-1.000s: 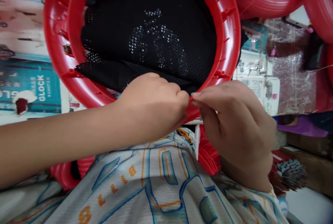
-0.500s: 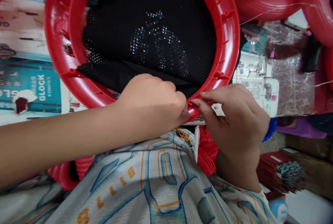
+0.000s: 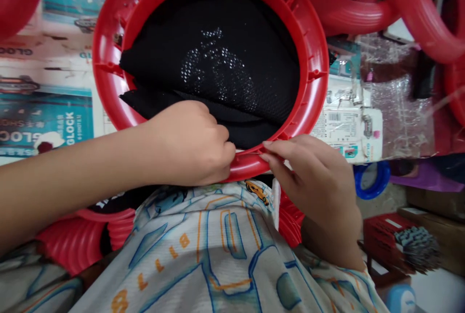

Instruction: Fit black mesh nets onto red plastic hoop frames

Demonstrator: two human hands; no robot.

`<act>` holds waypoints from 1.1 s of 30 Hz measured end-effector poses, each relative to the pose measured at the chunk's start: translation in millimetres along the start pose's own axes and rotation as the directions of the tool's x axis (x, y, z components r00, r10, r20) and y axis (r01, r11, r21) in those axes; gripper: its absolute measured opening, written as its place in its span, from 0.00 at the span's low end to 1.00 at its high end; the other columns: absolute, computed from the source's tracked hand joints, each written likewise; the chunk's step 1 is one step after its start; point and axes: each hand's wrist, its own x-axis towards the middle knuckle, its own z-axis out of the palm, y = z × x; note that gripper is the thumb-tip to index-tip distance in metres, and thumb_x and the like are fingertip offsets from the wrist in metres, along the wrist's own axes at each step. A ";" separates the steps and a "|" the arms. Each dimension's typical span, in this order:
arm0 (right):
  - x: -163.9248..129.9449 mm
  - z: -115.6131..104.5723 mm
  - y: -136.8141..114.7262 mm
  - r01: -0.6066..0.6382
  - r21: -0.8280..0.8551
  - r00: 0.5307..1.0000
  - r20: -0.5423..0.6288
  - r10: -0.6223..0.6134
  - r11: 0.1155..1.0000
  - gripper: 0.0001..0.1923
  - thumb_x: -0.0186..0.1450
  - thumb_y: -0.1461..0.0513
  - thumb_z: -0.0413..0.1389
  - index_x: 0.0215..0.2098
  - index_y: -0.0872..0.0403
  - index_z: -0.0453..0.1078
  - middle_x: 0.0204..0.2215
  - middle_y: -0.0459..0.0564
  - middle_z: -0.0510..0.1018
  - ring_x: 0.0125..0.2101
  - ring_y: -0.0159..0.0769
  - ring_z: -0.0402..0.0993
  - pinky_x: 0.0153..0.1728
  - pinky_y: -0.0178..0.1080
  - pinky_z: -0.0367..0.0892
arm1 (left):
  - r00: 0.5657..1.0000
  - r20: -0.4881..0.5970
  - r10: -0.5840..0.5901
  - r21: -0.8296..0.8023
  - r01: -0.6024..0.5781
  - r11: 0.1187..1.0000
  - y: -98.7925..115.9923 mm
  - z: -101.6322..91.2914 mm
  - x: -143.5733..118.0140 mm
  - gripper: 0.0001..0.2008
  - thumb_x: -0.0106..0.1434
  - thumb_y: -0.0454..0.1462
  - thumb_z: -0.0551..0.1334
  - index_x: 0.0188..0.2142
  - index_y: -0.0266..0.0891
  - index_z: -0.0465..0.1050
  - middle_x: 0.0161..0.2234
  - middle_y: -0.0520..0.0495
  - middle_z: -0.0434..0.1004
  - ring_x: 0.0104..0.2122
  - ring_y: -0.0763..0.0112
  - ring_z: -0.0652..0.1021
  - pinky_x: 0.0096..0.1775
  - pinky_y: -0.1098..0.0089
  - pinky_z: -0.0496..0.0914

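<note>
L hand (image 3: 192, 143) clenched over red ring (image 3: 249, 166), R hand (image 3: 319, 182) fingertips at its nr rim, can't tell grip.

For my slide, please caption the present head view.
Left hand and right hand at a red ring, black mesh showing inside.

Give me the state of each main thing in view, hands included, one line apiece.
Red ring: ribbed hollow side facing the camera
Black mesh fabric: loose, folded on itself, seen through the ring's opening
Left hand: curled shut on the near rim
Right hand: thumb and forefinger close together at the rim; grip unclear
Printed sheet: torn at left
</note>
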 end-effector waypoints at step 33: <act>0.3 3.6 -14.1 -0.178 0.065 0.971 -0.148 0.186 0.982 0.05 0.64 0.64 0.63 0.39 0.51 0.75 0.29 0.46 0.82 0.30 0.38 0.78 0.33 0.42 0.71 | 0.913 0.315 -0.259 -0.064 0.293 0.954 14.1 -8.4 20.5 0.19 0.66 0.37 0.51 0.24 0.37 0.76 0.22 0.41 0.73 0.24 0.60 0.75 0.24 0.66 0.57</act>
